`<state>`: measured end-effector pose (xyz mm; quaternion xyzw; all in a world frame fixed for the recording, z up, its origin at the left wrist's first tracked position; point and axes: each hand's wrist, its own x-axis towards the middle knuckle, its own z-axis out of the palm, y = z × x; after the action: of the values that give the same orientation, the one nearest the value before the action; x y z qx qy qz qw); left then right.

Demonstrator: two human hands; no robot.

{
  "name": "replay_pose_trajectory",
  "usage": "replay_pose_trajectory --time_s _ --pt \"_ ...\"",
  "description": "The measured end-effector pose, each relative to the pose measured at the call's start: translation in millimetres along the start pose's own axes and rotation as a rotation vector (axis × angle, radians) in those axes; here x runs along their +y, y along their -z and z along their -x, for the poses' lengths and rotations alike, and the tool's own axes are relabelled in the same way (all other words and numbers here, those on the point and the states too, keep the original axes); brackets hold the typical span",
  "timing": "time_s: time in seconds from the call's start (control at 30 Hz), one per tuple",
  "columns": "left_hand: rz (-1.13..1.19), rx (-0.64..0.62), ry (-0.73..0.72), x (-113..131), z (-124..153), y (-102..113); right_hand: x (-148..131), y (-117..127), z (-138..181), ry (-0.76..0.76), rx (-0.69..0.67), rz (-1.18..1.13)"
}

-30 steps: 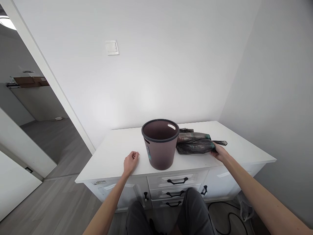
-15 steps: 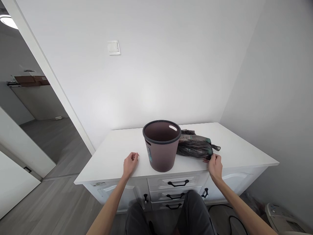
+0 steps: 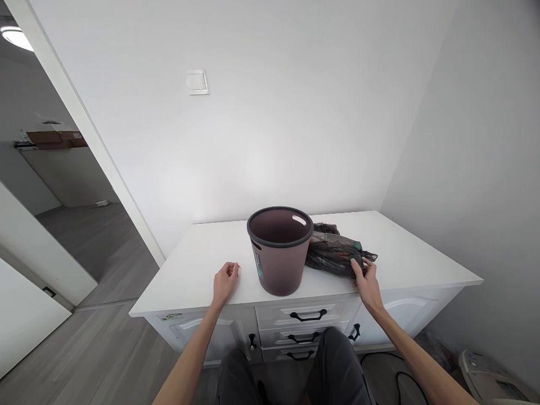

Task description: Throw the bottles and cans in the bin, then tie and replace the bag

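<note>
A mauve trash can (image 3: 282,271) with a dark rim stands upright on the white cabinet top (image 3: 198,247). Its inside looks bare of any liner where I can see. To its right lies a bundled black plastic bag (image 3: 331,256), thin and crinkled, with brownish and green patches showing through; the can hides its left end. My right hand (image 3: 368,284) grips the bag's right end, thumb on top and other fingers partly hidden behind it. On the cabinet top left of the can, my left hand (image 3: 225,284) rests with curled fingers, apart from the can.
The cabinet front has drawers with black handles (image 3: 308,315). A light switch (image 3: 197,82) is on the wall behind. An open doorway lies at the left. A beige machine (image 3: 485,377) and a black cable (image 3: 407,379) are on the floor at the lower right.
My right thumb has moved up onto the bag, and the fingers have opened wider around its end. The bag's loose tip has shifted slightly. My left hand and the can have stayed put.
</note>
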<state>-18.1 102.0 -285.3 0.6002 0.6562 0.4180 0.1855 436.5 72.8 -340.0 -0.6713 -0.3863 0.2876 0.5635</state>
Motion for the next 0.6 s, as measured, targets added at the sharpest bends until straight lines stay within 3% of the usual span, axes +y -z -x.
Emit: replay_pose_trajectory --time_s 0.23,0.6 --pt "0.022 0.000 -0.012 -2 -1 0 -3 -1 0 0.104 0.028 0.046" --pt "0.021 0.003 -0.005 3 -1 1 9 13 -46 -0.042 0.167 -0.032"
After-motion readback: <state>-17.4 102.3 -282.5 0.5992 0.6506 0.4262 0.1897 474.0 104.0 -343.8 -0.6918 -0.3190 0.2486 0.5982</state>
